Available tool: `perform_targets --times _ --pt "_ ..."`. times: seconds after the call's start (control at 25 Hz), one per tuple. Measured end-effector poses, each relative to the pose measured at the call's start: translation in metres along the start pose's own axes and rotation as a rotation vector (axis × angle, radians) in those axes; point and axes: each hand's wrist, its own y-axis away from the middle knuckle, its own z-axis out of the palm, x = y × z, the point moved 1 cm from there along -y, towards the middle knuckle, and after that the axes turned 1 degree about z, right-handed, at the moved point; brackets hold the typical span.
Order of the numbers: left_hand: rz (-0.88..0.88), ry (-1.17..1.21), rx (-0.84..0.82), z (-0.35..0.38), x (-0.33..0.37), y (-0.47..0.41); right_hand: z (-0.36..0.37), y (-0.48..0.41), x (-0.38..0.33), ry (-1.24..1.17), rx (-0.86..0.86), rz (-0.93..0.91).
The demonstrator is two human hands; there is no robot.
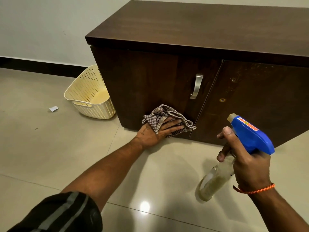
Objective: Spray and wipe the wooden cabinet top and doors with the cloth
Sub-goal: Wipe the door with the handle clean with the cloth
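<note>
Wiping step in hand, by the look of it, on the doors. Left hand [157,131] flat, fingers straight and close together, pressing the checked cloth [168,117] against the lower part of the left door [150,77], close to the floor and below the metal handle [196,86]. Cloth bunched, one fold lying over the back of the hand. Right hand [247,164] held off the cabinet, fingers curled round the neck of the spray bottle [250,136], index finger out ahead of the trigger, nozzle toward the right door [267,97]. Pale specks on that door's upper part; droplets or grime, cannot tell. Cabinet top [200,25] above, dark wood; no telling whether wiped. Next, probably: sweep the cloth up and across toward the handle with even pressure, then spray and shift to the right door. Writing: orange label [249,125] on the blue sprayer head, small dark marks, not legible; no brand readable. Nearby: cream perforated basket [90,96] beside the cabinet's left end, paper scrap [53,108] on the tiled floor.
</note>
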Motion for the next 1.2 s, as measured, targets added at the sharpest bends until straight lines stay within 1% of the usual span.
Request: perform_targets --times 0.04,0.08,0.12,0.16,0.24,0.28,0.36,0.44,0.56,0.64,0.72,0.84,0.92,1.0,1.04,1.08,1.12,1.2 --pt "0.179 -0.101 0.042 -0.004 -0.006 -0.003 0.001 0.001 -0.001 0.005 -0.005 0.003" --pt "0.320 -0.143 0.068 -0.005 -0.018 0.000 0.003 0.001 -0.002 0.006 -0.011 0.008" --pt "0.378 -0.199 0.110 -0.001 -0.035 0.003 0.006 0.002 -0.003 0.001 -0.018 0.012" --pt "0.359 -0.191 0.106 -0.008 -0.044 0.008 0.008 0.003 -0.004 -0.007 -0.022 0.014" --pt "0.331 -0.238 0.183 -0.018 -0.062 0.019 0.011 0.005 -0.006 -0.018 -0.025 0.003" --pt "0.344 -0.243 0.251 -0.024 -0.071 0.024 0.013 0.005 -0.007 -0.019 -0.029 -0.004" --pt "0.386 -0.312 0.336 -0.034 -0.090 0.036 0.015 0.006 -0.009 -0.018 -0.040 -0.013" --pt "0.307 -0.353 0.362 -0.041 -0.104 0.044 0.017 0.006 -0.012 -0.024 -0.044 -0.013" --pt "0.185 -0.409 0.337 -0.036 -0.106 0.055 0.023 0.008 -0.014 -0.026 -0.062 -0.016" --pt "0.128 -0.419 0.400 -0.032 -0.102 0.059 0.028 0.009 -0.017 -0.035 -0.073 -0.021" --pt "0.032 -0.343 0.491 -0.032 -0.102 0.059 0.030 0.007 -0.018 -0.041 -0.080 -0.036" --pt "-0.181 -0.156 0.582 -0.046 -0.095 0.058 0.031 0.002 -0.021 -0.080 -0.089 -0.097" --pt "-0.317 0.057 0.632 -0.068 -0.082 0.058 0.032 -0.004 -0.020 -0.104 -0.095 -0.132" --pt "-0.411 0.393 0.745 -0.089 -0.069 0.060 0.033 -0.011 -0.021 -0.136 -0.107 -0.157" --pt "-0.496 0.596 0.803 -0.099 -0.065 0.060 0.034 -0.013 -0.024 -0.163 -0.107 -0.163" --pt "-0.615 0.796 0.854 -0.108 -0.062 0.060 0.035 -0.015 -0.028 -0.190 -0.107 -0.160" --pt "-0.774 0.982 0.898 -0.118 -0.060 0.060 0.037 -0.018 -0.033 -0.213 -0.108 -0.158" --pt "-1.084 1.358 0.933 -0.137 -0.059 0.059 0.040 -0.023 -0.047 -0.232 -0.119 -0.172"
